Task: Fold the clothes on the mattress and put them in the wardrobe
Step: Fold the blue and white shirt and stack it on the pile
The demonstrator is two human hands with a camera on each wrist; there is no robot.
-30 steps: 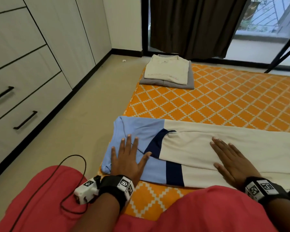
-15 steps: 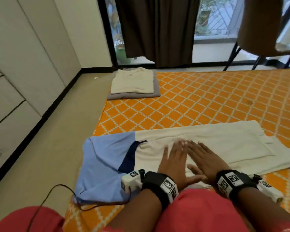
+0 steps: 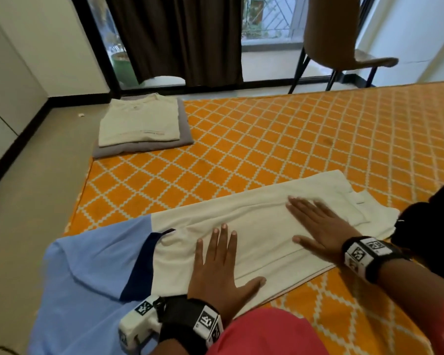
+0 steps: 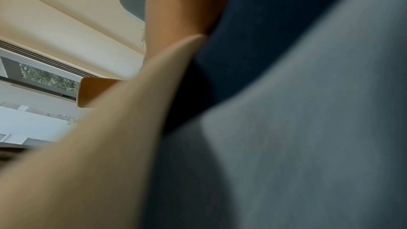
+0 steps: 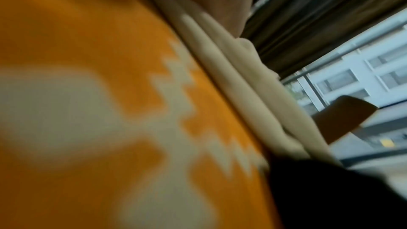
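A long cream, light blue and navy shirt (image 3: 254,221) lies folded lengthwise across the near edge of the orange patterned mattress (image 3: 280,139). My left hand (image 3: 219,262) lies flat on its cream middle, fingers straight. Further right, my right hand (image 3: 318,226) presses flat on the cream part with fingers spread. In the left wrist view the shirt's blue cloth (image 4: 286,145) fills the frame. The right wrist view shows the cream shirt edge (image 5: 231,84) on the mattress (image 5: 88,58). A folded cream top on a folded grey one (image 3: 139,124) sits at the mattress's far left corner.
A dark garment (image 3: 431,221) lies at the right edge of the mattress. A brown chair (image 3: 344,39) stands behind it by the dark curtain (image 3: 177,34) and window. White wardrobe fronts (image 3: 5,80) run along the left, across a strip of beige floor (image 3: 31,201).
My left hand slid right from the blue end to the cream middle. My right hand then moved right, away from the left hand. The head view swung right.
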